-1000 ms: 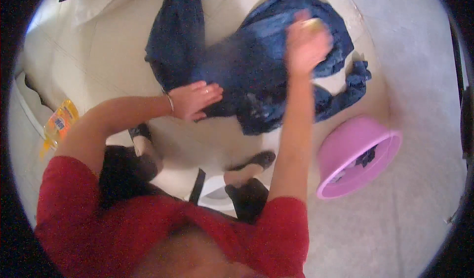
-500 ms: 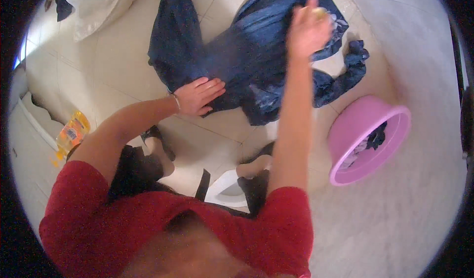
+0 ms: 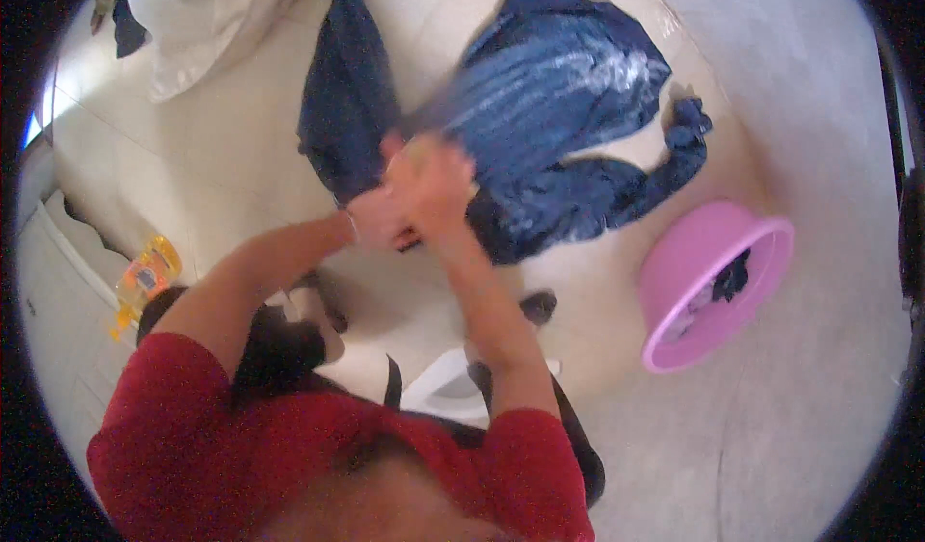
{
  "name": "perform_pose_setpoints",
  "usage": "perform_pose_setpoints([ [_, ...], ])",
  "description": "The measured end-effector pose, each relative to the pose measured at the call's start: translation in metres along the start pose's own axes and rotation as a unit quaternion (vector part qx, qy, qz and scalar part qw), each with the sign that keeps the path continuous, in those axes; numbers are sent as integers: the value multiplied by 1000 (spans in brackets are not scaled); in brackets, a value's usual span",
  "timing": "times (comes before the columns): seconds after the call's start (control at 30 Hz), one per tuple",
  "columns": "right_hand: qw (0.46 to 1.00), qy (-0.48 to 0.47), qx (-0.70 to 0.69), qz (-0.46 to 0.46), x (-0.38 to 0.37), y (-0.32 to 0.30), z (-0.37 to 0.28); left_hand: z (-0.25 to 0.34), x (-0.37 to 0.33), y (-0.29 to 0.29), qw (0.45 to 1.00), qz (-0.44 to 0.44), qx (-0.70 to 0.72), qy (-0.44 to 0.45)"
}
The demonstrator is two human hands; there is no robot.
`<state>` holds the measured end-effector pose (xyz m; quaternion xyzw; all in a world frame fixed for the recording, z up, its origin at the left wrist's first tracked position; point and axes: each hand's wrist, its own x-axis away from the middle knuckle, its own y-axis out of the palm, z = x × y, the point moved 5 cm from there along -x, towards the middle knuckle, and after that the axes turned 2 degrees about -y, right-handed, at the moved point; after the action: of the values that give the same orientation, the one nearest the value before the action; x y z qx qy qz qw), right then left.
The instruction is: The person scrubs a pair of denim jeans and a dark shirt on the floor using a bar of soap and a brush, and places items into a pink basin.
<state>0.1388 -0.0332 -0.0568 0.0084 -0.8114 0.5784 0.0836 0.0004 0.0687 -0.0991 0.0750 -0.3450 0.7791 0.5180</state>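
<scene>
A wet dark blue garment (image 3: 540, 108) lies spread on the tiled floor, with white suds streaked over its far right part. At its near edge, my left hand (image 3: 371, 216) presses down on the cloth, its thumb apart. My right hand (image 3: 438, 185) crosses over it and hides most of its fingers. Blurred by motion, the right hand is curled round a small yellowish thing (image 3: 420, 147), whose kind I cannot make out.
To the right, a pink plastic basin (image 3: 665, 272) is tilted on its side, with dark and pale cloth inside. A yellow-orange bottle (image 3: 149, 270) stands by my left elbow. White cloth (image 3: 188, 36) lies at the far left, and a low white stool (image 3: 448, 388) is beneath me.
My right hand has swept from the garment's far right part down toward me, to my left hand. White suds now show where it was. My left hand stays at the near edge.
</scene>
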Motion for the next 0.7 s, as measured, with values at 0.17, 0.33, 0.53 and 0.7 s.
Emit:
perform_pose_setpoints([
  [0.17,952,-200,125,194,-116,-31,99,15,-12,-9,984,56,-161,58],
  [0.33,997,-12,77,-15,-29,-2,12,6,2,-4,985,91,-142,46],
  [0.53,964,-156,130,170,-104,-25,93,11,-13,-13,991,27,-122,53],
  [0.7,928,-220,86,287,-47,-25,37,8,2,-6,979,102,-165,58],
])
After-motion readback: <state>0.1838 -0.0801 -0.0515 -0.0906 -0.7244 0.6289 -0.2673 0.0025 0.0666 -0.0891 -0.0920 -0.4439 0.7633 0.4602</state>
